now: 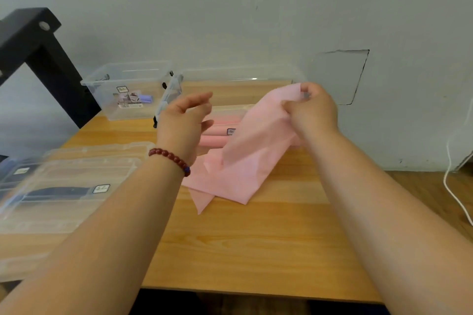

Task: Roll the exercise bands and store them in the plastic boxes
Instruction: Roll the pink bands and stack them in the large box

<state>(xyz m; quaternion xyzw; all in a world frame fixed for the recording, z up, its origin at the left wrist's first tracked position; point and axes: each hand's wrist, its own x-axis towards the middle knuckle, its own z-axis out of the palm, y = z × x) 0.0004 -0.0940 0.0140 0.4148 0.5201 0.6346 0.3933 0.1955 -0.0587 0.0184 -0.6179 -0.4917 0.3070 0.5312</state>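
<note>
My right hand (313, 110) pinches one end of a loose pink exercise band (245, 158) and lifts it off the wooden table (256, 245); the band's other end lies crumpled on the table. To the band's left hovers my left hand (185, 120), fingers relaxed and holding nothing, a red bead bracelet on its wrist. Behind the band stands a clear plastic box (238, 79) with rolled pink bands (217, 135) inside. A second clear box (128, 92) at the back left holds a purple roll.
A flat clear box with a lid (64, 186) and dark bands inside sits at the table's left. A black metal frame (38, 48) rises at the far left. A white cable (453, 186) hangs at the right, beyond the table's edge. The wall is close behind.
</note>
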